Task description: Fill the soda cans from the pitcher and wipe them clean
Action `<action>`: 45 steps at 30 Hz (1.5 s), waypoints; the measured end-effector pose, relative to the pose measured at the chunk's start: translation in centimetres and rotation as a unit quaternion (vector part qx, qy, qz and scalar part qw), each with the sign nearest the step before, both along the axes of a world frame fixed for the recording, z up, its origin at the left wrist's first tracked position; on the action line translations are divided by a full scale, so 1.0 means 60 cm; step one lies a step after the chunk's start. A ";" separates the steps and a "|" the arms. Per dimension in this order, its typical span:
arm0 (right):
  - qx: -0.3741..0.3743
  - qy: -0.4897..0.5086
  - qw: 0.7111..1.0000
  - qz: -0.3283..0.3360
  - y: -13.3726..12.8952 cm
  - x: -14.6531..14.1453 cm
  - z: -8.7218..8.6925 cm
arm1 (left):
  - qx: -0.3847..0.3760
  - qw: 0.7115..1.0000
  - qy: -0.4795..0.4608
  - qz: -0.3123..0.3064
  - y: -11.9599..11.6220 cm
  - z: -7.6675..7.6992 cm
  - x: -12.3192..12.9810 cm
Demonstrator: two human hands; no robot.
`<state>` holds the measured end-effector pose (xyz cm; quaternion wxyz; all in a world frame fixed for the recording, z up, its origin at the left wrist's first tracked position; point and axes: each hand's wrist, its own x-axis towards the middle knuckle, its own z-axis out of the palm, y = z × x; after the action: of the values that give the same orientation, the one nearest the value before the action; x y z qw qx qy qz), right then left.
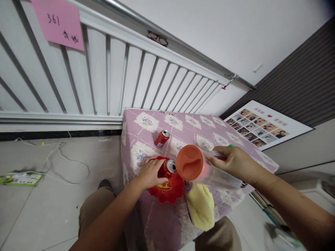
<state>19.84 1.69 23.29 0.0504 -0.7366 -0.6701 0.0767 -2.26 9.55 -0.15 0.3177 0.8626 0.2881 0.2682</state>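
Note:
My left hand (151,172) is wrapped round the side of a red drink can (170,168) with an opened top. That can is in a red scalloped dish (177,191) with a yellow printed pattern. With my right hand (232,162) I grip the handle of a clear plastic pitcher (220,179). The pitcher is tipped on its side, its orange lid (190,163) towards the can and close to its rim. Whether any liquid flows I cannot tell. A second red can (162,138) stands upright behind the dish, and a yellow cloth (201,205) lies at the right of it.
A purple floral cloth covers the table (178,122). Behind it runs a white radiator (149,80) with a pink note (61,22) and glasses (157,38) on top. A photo board (261,125) leans at the right. A white cable (60,153) lies on the floor.

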 end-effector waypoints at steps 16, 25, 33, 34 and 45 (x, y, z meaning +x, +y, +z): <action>-0.007 -0.025 0.999 -0.024 -0.002 -0.006 0.011 | 0.013 1.000 -0.007 0.003 0.001 0.002 -0.002; -0.004 -0.015 1.000 -0.004 0.001 -0.009 0.009 | 0.008 1.000 -0.006 0.000 0.000 0.000 -0.002; -0.012 -0.018 1.000 -0.021 -0.001 -0.013 0.013 | 0.005 1.000 -0.006 -0.002 0.001 -0.003 -0.001; -0.009 -0.021 0.999 -0.023 -0.001 -0.014 0.013 | 0.005 1.000 -0.006 -0.001 0.001 -0.003 -0.001; -0.009 -0.038 0.999 -0.009 0.003 -0.017 0.013 | 0.003 1.000 -0.008 -0.005 0.000 -0.005 -0.001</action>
<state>18.80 1.87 24.08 0.0188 -0.7457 -0.6638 0.0543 -2.35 9.56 -0.43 0.3188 0.8627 0.2807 0.2743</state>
